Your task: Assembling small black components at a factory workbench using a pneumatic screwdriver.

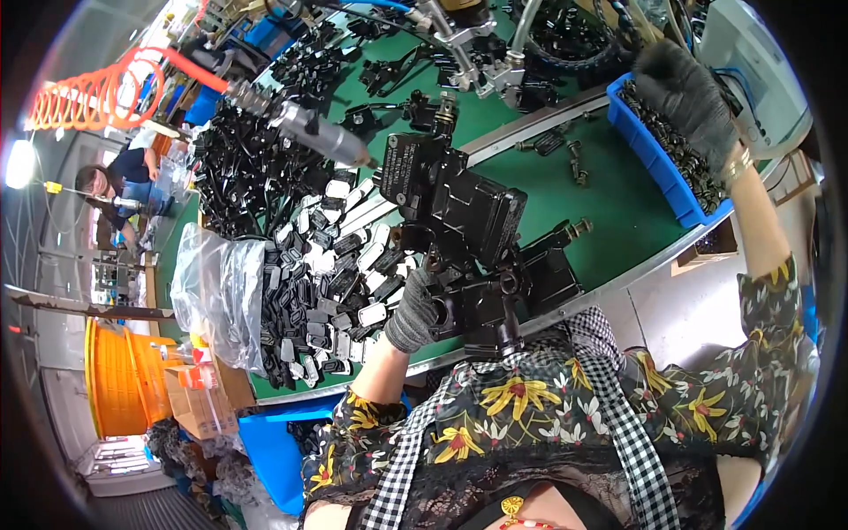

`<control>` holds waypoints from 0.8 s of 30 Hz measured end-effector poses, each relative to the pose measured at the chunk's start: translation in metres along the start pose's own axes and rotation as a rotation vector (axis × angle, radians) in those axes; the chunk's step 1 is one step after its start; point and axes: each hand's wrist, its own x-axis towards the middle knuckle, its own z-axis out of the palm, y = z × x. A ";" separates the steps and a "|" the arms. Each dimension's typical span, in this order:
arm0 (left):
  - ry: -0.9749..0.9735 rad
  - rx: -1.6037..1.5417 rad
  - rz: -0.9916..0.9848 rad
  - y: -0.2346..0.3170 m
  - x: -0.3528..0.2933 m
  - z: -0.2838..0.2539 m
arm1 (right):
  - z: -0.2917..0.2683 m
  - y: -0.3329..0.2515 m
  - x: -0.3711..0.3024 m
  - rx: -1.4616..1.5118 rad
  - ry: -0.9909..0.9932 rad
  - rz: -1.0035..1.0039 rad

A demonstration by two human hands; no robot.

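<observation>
My left hand (413,314), in a dark grey knit glove, is closed at the near left side of a cluster of black brake master cylinders (477,216). Its fingertips are partly hidden by the black castings. The cylinders have rectangular lids and stand by the table's near edge, close to my body. Far to the right, my right hand (689,97), also gloved, is over the far end of a blue bin (654,172) full of small metal fittings (685,168). Its fingers are smeared, so I cannot tell whether they hold anything.
A pneumatic screwdriver (322,132) on a red coiled hose (97,99) hangs left of the cylinders. Black and white lids (331,283) lie heaped beside a clear plastic bag (216,291). Behind are piled black lever parts (243,163) and a metal fixture (486,57). Another person (128,190) sits far left.
</observation>
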 end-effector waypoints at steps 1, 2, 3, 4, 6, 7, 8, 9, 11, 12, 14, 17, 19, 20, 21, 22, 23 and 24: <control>0.020 0.015 0.015 -0.001 -0.004 -0.005 | 0.007 -0.047 0.010 0.200 -0.089 -0.010; 0.047 0.026 0.029 -0.003 -0.010 -0.013 | 0.021 -0.104 0.026 0.402 -0.187 -0.020; 0.009 0.044 0.043 -0.007 -0.007 -0.016 | 0.028 -0.127 0.022 0.413 -0.186 -0.131; -0.036 0.051 0.038 -0.013 -0.004 -0.016 | 0.033 -0.141 0.016 0.419 -0.177 -0.239; -0.096 0.143 0.150 -0.028 -0.007 -0.018 | 0.043 -0.154 0.017 0.382 -0.109 -0.305; -0.115 0.183 0.211 -0.033 -0.006 -0.021 | 0.046 -0.156 0.018 0.356 -0.073 -0.393; -0.112 0.188 0.207 -0.033 -0.007 -0.021 | 0.047 -0.154 0.018 0.362 -0.071 -0.392; -0.123 0.231 0.203 -0.032 -0.007 -0.022 | 0.048 -0.152 0.020 0.364 -0.086 -0.444; -0.148 0.315 0.196 -0.035 -0.007 -0.020 | 0.049 -0.150 0.022 0.366 -0.118 -0.547; -0.162 0.356 0.193 -0.034 -0.014 -0.026 | 0.049 -0.149 0.022 0.369 -0.117 -0.545; -0.188 0.433 0.184 -0.037 -0.016 -0.028 | 0.049 -0.152 0.017 0.193 -0.033 -0.604; -0.238 0.549 0.173 -0.040 -0.008 -0.029 | 0.045 -0.152 0.016 0.177 -0.049 -0.611; -0.273 0.625 0.164 -0.040 -0.012 -0.034 | 0.041 -0.150 0.018 0.327 -0.166 -0.575; -0.290 0.663 0.160 -0.040 -0.011 -0.037 | 0.039 -0.149 0.017 0.328 -0.166 -0.572; -0.308 0.701 0.156 -0.041 -0.008 -0.036 | 0.038 -0.148 0.017 0.339 -0.148 -0.613; -0.326 0.740 0.152 -0.041 -0.006 -0.037 | 0.037 -0.147 0.017 0.350 -0.130 -0.653; -0.342 0.778 0.149 -0.043 -0.007 -0.038 | 0.037 -0.146 0.016 0.362 -0.113 -0.696; -0.358 0.816 0.147 -0.043 -0.003 -0.038 | 0.038 -0.146 0.014 0.363 -0.114 -0.695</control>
